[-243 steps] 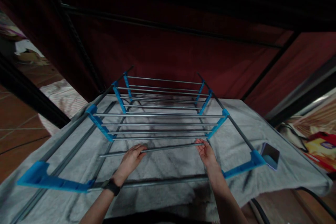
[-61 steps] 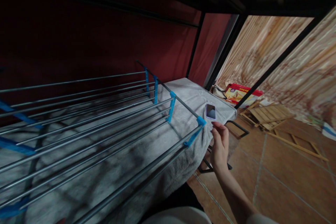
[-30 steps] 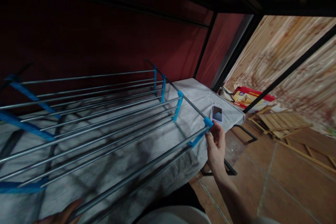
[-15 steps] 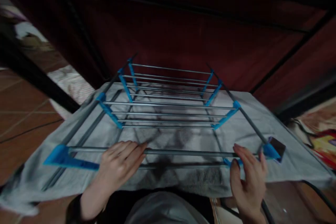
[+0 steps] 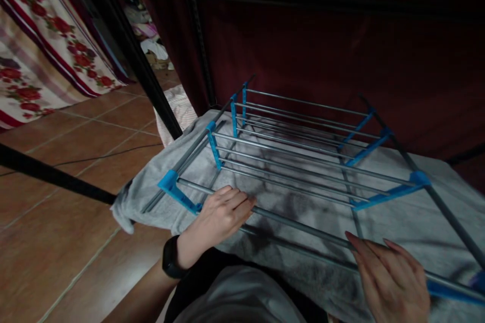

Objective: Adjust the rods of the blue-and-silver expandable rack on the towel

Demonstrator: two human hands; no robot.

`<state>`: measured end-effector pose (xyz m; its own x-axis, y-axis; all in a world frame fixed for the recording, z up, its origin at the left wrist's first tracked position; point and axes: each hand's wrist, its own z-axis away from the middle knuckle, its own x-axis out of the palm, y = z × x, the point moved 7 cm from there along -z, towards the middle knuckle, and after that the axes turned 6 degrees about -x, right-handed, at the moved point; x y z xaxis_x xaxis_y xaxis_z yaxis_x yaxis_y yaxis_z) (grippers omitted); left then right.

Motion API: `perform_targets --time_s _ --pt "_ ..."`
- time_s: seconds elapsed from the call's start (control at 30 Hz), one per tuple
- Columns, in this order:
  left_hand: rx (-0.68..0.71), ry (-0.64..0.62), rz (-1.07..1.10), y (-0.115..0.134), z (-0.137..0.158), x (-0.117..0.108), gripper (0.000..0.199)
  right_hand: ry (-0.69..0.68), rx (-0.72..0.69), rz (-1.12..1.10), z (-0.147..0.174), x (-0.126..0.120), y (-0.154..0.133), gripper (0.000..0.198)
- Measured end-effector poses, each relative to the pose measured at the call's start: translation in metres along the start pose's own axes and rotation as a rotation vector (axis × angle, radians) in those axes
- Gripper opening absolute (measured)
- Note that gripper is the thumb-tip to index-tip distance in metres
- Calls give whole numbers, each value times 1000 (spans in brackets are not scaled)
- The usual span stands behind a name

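Counting the hours from my own place, the rack (image 5: pixel 303 155) is on the grey cloth (image 5: pixel 447 174) around one o'clock, and its front bar (image 5: pixel 299 226) crosses before me from eleven to three. My left hand (image 5: pixel 226 210), a little before twelve, has its fingers pressed together and curled over this bar. My right hand (image 5: pixel 394 277) lies on the same bar at three, its fingers slightly spread; how far they close around it, I cannot tell from this angle. To do this well, I think both hands should load the bar evenly, because force from one side only could twist the left bracket (image 5: pixel 172 184) at eleven or the right bracket (image 5: pixel 452 290) at three. It seems wiser to put any pressure close to these ends, not in the middle. The lower bar (image 5: pixel 299 248) runs just beside, nearer to me, so I should take care that no fingertip is squeezed between the two.
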<state>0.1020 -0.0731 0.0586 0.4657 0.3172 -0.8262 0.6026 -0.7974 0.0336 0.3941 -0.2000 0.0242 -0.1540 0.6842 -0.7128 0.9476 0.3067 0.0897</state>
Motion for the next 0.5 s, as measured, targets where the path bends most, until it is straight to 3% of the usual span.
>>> perform_targets --time_s 0.17,0.4,0.5 --pt "-49 34 -13 -10 5 -3 20 -15 -17 -3 1 -1 1 59" --pt "-97 87 -73 -31 23 -33 38 -31 -46 35 -4 -6 -2 63" --pt "-133 334 -110 -38 42 -56 44 -41 -52 29 -3 -6 -2 59"
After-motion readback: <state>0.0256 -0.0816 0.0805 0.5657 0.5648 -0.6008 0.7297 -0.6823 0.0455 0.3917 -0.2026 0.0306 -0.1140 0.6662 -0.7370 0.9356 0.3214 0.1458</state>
